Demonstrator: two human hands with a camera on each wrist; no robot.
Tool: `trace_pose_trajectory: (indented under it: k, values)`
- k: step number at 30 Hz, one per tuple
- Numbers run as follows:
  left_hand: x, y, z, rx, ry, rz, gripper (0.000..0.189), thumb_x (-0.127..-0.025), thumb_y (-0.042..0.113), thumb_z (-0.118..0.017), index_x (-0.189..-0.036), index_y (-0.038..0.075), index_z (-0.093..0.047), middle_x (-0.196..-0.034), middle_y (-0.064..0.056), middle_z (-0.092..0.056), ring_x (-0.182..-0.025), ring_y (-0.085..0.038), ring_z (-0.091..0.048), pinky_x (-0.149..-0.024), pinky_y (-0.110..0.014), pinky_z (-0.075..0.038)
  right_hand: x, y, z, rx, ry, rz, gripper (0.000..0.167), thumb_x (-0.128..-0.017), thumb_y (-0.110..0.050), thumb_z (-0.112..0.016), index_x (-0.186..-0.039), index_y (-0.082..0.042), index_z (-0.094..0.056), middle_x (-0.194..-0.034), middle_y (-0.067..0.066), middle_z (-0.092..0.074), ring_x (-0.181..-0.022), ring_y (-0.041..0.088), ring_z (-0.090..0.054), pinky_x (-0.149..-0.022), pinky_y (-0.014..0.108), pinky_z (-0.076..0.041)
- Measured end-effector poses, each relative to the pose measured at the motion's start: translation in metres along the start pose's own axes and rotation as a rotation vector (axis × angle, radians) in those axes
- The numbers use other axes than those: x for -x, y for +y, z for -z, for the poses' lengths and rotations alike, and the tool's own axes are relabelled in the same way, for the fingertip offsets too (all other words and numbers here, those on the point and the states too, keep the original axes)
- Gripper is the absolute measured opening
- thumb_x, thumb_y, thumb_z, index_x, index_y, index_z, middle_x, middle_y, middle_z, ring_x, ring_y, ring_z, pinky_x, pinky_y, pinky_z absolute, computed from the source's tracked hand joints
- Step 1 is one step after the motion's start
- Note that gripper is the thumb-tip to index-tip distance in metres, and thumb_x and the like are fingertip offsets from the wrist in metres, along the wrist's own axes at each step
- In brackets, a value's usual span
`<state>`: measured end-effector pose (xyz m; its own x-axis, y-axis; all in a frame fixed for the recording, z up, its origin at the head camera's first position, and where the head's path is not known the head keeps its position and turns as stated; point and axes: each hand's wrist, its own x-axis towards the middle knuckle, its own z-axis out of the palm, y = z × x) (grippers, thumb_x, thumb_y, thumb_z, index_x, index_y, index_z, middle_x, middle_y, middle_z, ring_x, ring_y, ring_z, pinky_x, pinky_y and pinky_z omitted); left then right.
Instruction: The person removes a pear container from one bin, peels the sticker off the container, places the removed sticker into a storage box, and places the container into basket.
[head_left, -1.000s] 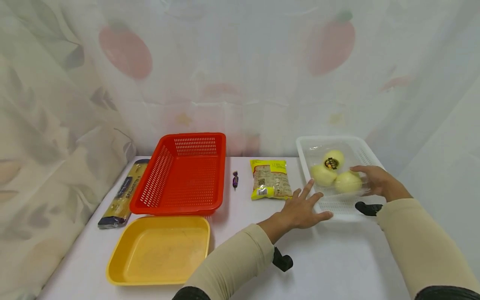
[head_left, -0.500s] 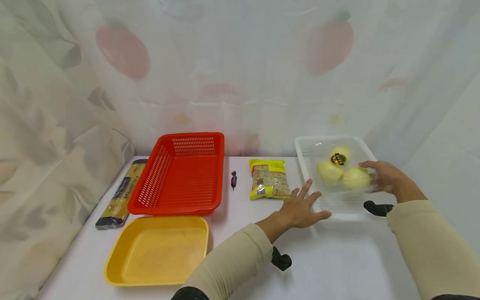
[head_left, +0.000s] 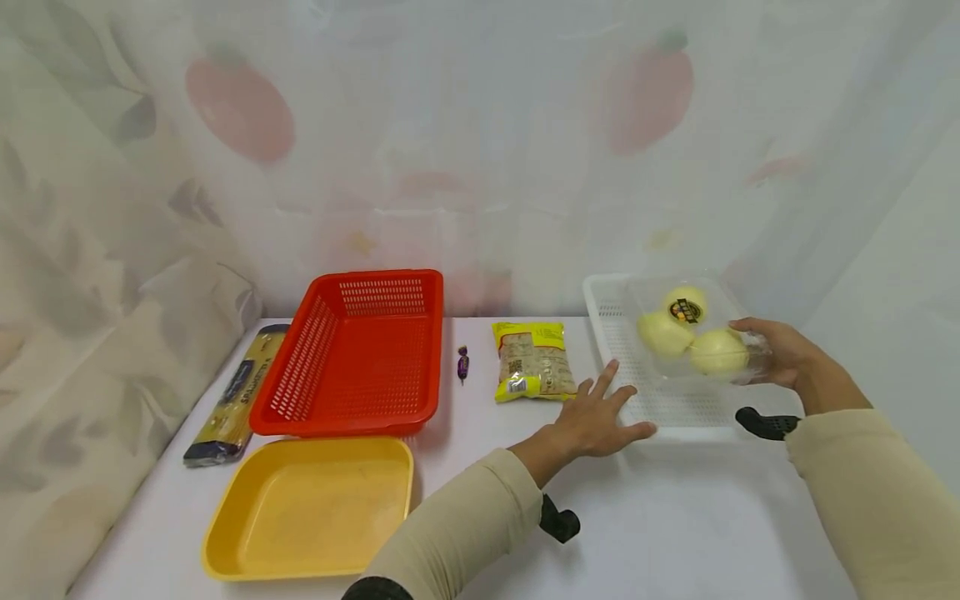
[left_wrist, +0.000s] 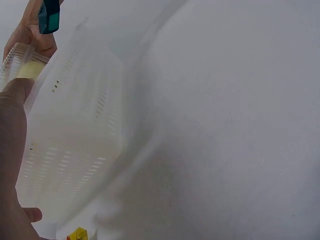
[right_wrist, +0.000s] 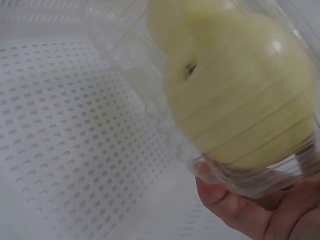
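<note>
My right hand grips the right end of a clear plastic fruit box holding three pale yellow round fruits, one under a dark round sticker. The box is tilted over the white perforated basket; in the right wrist view, fingers curl under its edge beside a fruit. My left hand rests at the basket's near left side, fingers spread and fingertips at the rim. In the left wrist view, the basket's wall shows beside that hand.
A yellow-topped bag of grain-like food lies left of the white basket, then a small purple wrapped candy. Farther left stand a red basket, a yellow tray and a spaghetti pack. A curtain hangs behind the table.
My right hand has moved the fruit box to the right and raised it slightly over the white basket. My left hand keeps its place at the basket's side.
</note>
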<state>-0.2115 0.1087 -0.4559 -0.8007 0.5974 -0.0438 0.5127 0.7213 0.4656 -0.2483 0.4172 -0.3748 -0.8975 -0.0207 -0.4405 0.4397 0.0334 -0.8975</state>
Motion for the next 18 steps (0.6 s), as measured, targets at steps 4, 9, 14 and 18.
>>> trace_pose_trajectory:
  k: [4, 9, 14, 18]
  values:
    - [0.001, 0.0, 0.001, 0.021, -0.011, 0.007, 0.073, -0.088, 0.075, -0.037, -0.149, 0.035, -0.035, -0.159, 0.014, 0.01, -0.14, -0.029, -0.023, -0.102, -0.051, -0.034, 0.003, -0.001, -0.002, -0.054, -0.001, 0.0, 0.085, -0.097, -0.038, -0.056, -0.155, -0.011, 0.0, -0.153, 0.025, 0.018, -0.083, 0.019, -0.06, -0.087, 0.06, -0.045]
    - [0.001, 0.0, 0.004, 0.039, -0.015, 0.013, 0.073, -0.088, 0.073, -0.04, -0.149, 0.034, -0.036, -0.159, 0.014, 0.01, -0.14, -0.029, -0.023, -0.103, -0.05, -0.034, 0.008, -0.003, -0.007, -0.055, 0.007, 0.009, 0.097, -0.096, -0.041, -0.055, -0.151, -0.006, 0.017, -0.152, 0.027, 0.017, -0.08, 0.016, -0.062, -0.087, 0.059, -0.045]
    - [0.001, 0.002, 0.005, 0.048, -0.012, 0.014, 0.072, -0.088, 0.072, -0.041, -0.149, 0.034, -0.037, -0.159, 0.012, 0.008, -0.14, -0.027, -0.023, -0.104, -0.048, -0.033, 0.014, -0.007, -0.014, -0.078, 0.017, 0.01, 0.098, -0.096, -0.04, -0.056, -0.15, -0.005, 0.019, -0.152, 0.028, 0.014, -0.079, 0.017, -0.063, -0.086, 0.059, -0.045]
    - [0.002, 0.002, 0.004, 0.055, -0.008, 0.014, 0.071, -0.088, 0.071, -0.043, -0.148, 0.034, -0.038, -0.16, 0.011, 0.005, -0.139, -0.026, -0.025, -0.103, -0.046, -0.035, 0.021, -0.011, -0.018, -0.116, 0.002, 0.014, 0.098, -0.096, -0.039, -0.055, -0.149, -0.004, 0.019, -0.152, 0.028, 0.017, -0.078, 0.018, -0.063, -0.086, 0.06, -0.045]
